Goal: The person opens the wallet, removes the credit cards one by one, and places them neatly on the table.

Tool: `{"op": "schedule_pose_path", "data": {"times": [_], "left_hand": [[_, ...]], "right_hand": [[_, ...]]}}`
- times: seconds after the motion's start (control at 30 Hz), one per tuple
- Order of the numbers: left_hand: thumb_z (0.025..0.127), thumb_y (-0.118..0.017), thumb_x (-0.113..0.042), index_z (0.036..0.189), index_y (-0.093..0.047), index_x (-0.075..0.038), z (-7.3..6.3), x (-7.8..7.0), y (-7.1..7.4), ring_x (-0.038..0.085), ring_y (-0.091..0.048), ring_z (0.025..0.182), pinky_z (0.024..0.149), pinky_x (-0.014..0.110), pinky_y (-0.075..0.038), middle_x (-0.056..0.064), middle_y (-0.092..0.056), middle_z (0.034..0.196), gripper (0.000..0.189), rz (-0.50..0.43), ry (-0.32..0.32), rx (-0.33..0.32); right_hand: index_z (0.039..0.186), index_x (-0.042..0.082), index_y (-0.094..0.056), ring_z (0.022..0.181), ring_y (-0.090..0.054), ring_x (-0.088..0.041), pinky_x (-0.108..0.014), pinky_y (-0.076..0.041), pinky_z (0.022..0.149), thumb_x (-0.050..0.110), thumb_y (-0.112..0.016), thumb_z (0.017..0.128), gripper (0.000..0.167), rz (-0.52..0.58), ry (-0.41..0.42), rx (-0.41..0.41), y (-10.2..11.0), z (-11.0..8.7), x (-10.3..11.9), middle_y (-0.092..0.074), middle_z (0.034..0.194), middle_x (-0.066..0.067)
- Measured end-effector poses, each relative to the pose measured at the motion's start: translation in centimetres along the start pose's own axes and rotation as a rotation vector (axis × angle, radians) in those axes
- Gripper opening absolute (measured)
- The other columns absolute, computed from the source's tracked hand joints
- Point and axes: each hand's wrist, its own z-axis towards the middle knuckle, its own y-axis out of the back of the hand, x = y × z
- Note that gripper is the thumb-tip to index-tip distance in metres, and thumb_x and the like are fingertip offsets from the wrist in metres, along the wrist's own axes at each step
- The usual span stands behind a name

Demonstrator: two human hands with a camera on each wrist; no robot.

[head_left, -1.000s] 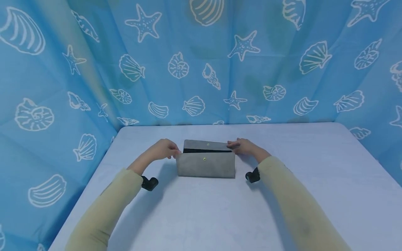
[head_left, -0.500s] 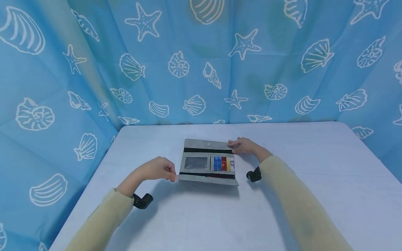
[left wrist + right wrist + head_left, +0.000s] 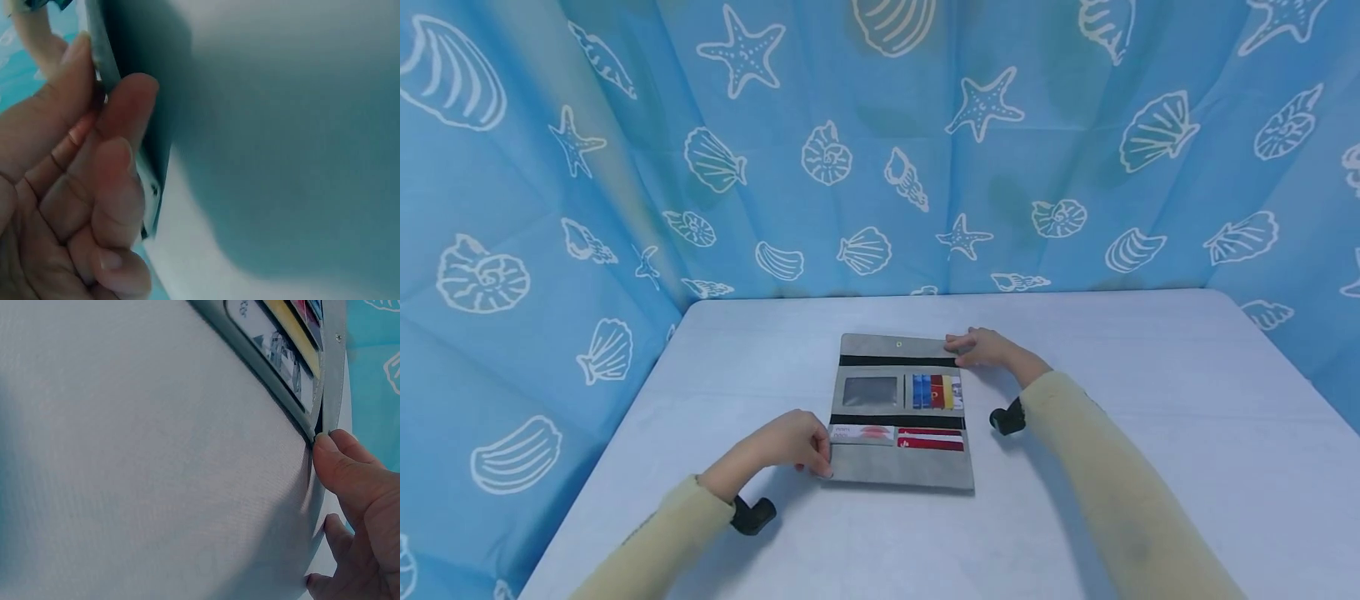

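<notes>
A grey trifold wallet lies unfolded on the table in the head view. Its middle panel has a clear window and a row of colourful cards. Red cards and a white card fill slots on the near panel. My left hand pinches that panel's left edge, thumb on one side and fingers on the other in the left wrist view. At the far panel's right edge, my right hand pinches the wallet between thumb and forefinger.
A white-covered table surrounds the wallet. Behind it and to the left hangs a blue curtain with white shells and starfish. Black wrist cameras sit below both hands.
The wallet's near panel has swung down toward me, uncovering the middle panel and then the red and white cards. My left hand has moved nearer with it; my right hand has stayed nearly still.
</notes>
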Motion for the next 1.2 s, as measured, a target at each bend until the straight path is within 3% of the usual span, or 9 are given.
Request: {"op": "schedule_pose_path", "data": {"times": [0.27,0.53,0.67,0.83,0.97,1.07,1.13,1.2], "left_hand": [[0.072,-0.077,-0.013,0.063,-0.059,-0.012,0.6,-0.5,-1.3,0.012,-0.049,0.054,0.053,0.024,-0.042,-0.002,-0.057,0.062,0.020,0.071,0.087,0.049],[0.071,-0.078,-0.013,0.063,-0.058,-0.013,0.5,-1.3,-1.6,0.012,-0.049,0.059,0.056,0.024,-0.041,-0.002,-0.055,0.062,0.021,0.144,0.090,0.036],[0.069,-0.081,-0.020,0.071,-0.059,-0.012,0.4,-1.5,-1.5,0.012,-0.048,0.063,0.059,0.026,-0.041,-0.003,-0.055,0.067,0.023,0.222,0.113,0.004],[0.060,-0.083,-0.040,0.091,-0.057,-0.011,0.3,-1.1,-1.5,0.015,-0.045,0.072,0.069,0.032,-0.041,0.000,-0.055,0.079,0.050,0.408,0.123,-0.096],[0.053,-0.082,-0.055,0.114,-0.050,-0.006,0.2,-0.8,-1.1,0.023,-0.045,0.088,0.079,0.040,-0.040,0.010,-0.053,0.102,0.084,0.536,0.109,-0.166],[0.053,-0.080,-0.060,0.136,-0.034,-0.005,0.7,-0.1,-0.6,0.035,-0.037,0.119,0.096,0.052,-0.033,0.016,-0.039,0.134,0.109,0.551,0.086,-0.153],[0.054,-0.079,-0.060,0.144,-0.022,-0.008,1.2,0.3,-0.3,0.041,-0.018,0.134,0.105,0.059,-0.020,0.015,-0.021,0.149,0.118,0.532,0.072,-0.113],[0.054,-0.079,-0.060,0.147,-0.015,-0.011,1.8,0.6,0.0,0.042,-0.002,0.138,0.107,0.061,-0.008,0.011,-0.008,0.154,0.124,0.515,0.055,-0.071]], "right_hand": [[0.132,0.016,-0.050,0.139,-0.002,-0.037,-0.058,-0.008,0.108,0.018,-0.058,0.089,0.044,-0.006,-0.003,0.005,0.0,0.1,0.0,-0.017,0.151,-0.015],[0.130,0.020,-0.052,0.139,-0.003,-0.038,-0.060,-0.008,0.107,0.020,-0.062,0.087,0.044,-0.006,-0.014,0.009,0.2,0.0,0.1,-0.019,0.151,-0.014],[0.132,0.018,-0.050,0.139,-0.002,-0.037,-0.058,-0.008,0.108,0.017,-0.059,0.089,0.044,0.001,-0.025,0.004,0.0,0.2,0.0,-0.017,0.152,-0.014],[0.134,0.017,-0.047,0.139,-0.002,-0.038,-0.058,-0.009,0.108,0.016,-0.058,0.090,0.045,-0.008,-0.021,0.001,-0.1,0.0,0.1,-0.015,0.151,-0.017],[0.134,0.017,-0.047,0.139,-0.001,-0.037,-0.058,-0.008,0.108,0.017,-0.057,0.090,0.046,-0.009,-0.009,0.004,0.0,-0.5,0.2,-0.017,0.151,-0.015],[0.134,0.017,-0.047,0.139,-0.001,-0.036,-0.058,-0.008,0.108,0.017,-0.057,0.090,0.045,-0.010,-0.003,0.002,0.0,-0.7,0.3,-0.018,0.151,-0.013],[0.134,0.017,-0.047,0.139,-0.001,-0.036,-0.058,-0.007,0.108,0.017,-0.057,0.090,0.045,-0.012,0.001,0.001,0.0,-0.7,0.4,-0.019,0.151,-0.013],[0.134,0.017,-0.046,0.139,-0.001,-0.036,-0.058,-0.007,0.108,0.017,-0.057,0.090,0.045,-0.014,0.002,0.002,0.1,-0.7,0.3,-0.018,0.151,-0.012]]}}
